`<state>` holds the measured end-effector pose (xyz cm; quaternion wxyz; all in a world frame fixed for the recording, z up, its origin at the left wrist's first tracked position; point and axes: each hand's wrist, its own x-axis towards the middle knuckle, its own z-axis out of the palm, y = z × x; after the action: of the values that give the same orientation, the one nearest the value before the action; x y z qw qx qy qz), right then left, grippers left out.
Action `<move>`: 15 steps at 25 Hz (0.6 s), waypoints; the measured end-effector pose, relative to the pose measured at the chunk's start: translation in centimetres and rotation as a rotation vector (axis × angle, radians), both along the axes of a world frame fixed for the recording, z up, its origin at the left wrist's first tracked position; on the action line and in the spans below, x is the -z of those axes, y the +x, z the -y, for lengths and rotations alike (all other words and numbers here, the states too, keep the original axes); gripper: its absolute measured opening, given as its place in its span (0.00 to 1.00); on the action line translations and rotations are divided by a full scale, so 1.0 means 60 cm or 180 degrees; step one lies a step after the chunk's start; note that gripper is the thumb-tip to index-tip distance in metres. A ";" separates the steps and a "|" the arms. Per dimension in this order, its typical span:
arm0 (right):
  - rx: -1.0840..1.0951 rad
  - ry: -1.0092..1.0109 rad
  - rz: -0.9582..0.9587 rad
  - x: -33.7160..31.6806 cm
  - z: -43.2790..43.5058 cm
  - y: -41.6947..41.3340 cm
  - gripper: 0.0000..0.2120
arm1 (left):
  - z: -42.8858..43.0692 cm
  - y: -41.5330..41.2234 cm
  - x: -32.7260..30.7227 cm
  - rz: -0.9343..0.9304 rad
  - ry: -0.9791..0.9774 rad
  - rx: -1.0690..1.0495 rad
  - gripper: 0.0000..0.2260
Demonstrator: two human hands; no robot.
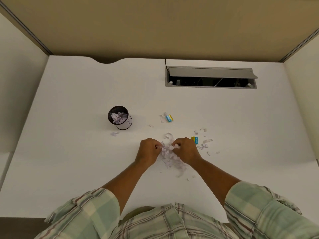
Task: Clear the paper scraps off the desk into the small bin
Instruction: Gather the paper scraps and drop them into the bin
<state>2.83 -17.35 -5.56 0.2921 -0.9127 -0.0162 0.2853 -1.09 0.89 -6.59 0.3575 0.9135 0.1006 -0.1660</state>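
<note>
— White paper everywhere. Start at nine o'clock: where does it all go?

— Into the small bin (119,117), the black mesh cup standing at about ten o'clock from the hands, well apart from them. It has crumpled paper in it already, and one stray scrap (114,134) lies just beside its base.

— And the hands?

— The left hand (148,151) is curled shut, fingers pinching the near edge of the paper pile (170,156). The right hand (185,150) mirrors it, closed on the other side of the same heap. The pile sits on the desk (69,100) between them, near the front edge.

— So gathering, not dropping yet.

— I'd say so. To do it well, press the two sides together into one tight wad before lifting, or the loose strips underneath will trail and fall back.

— What's off toward two o'clock?

— Two small blue-and-yellow slips: one (169,117) at twelve o'clock from the hands, one (195,140) touching the right hand's far side. More shreds (206,143) scatter beyond at three o'clock. Those likely need another sweep inward.
</note>
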 end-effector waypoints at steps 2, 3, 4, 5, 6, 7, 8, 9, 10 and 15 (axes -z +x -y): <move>0.0183 0.0261 -0.0018 -0.022 -0.017 0.013 0.06 | -0.016 0.006 -0.030 -0.0002 -0.0185 -0.0359 0.06; 0.0282 0.0422 -0.0026 -0.037 -0.034 0.018 0.06 | -0.032 0.009 -0.045 0.0053 -0.0291 -0.0568 0.04; 0.0393 0.0609 -0.0038 -0.052 -0.053 0.025 0.06 | -0.050 0.013 -0.060 0.0107 -0.0380 -0.0739 0.04; 0.0502 0.0759 -0.0023 -0.065 -0.063 0.033 0.06 | -0.060 0.020 -0.071 0.0139 -0.0463 -0.0850 0.04; 0.0555 0.0893 0.0030 -0.078 -0.080 0.042 0.07 | -0.075 0.025 -0.083 0.0192 -0.0519 -0.0943 0.04; 0.0547 0.0999 0.0084 -0.091 -0.102 0.049 0.07 | -0.096 0.028 -0.097 0.0237 -0.0558 -0.1047 0.04; 0.0524 0.1100 0.0122 -0.103 -0.123 0.057 0.07 | -0.114 0.032 -0.109 0.0270 -0.0569 -0.1150 0.04; 0.0459 0.1158 0.0171 -0.116 -0.147 0.066 0.07 | -0.135 0.036 -0.121 0.0316 -0.0577 -0.1268 0.03; 0.0392 0.1183 0.0215 -0.126 -0.171 0.077 0.07 | -0.155 0.041 -0.132 0.0354 -0.0575 -0.1369 0.03; -0.0203 0.0922 0.0514 -0.130 -0.294 0.126 0.04 | -0.241 0.061 -0.149 0.0421 -0.0493 -0.1686 0.05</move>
<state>10.42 0.28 2.22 0.4091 -0.8801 -0.1095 0.2149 2.54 15.33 2.36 0.4629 0.8342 0.2993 -0.0140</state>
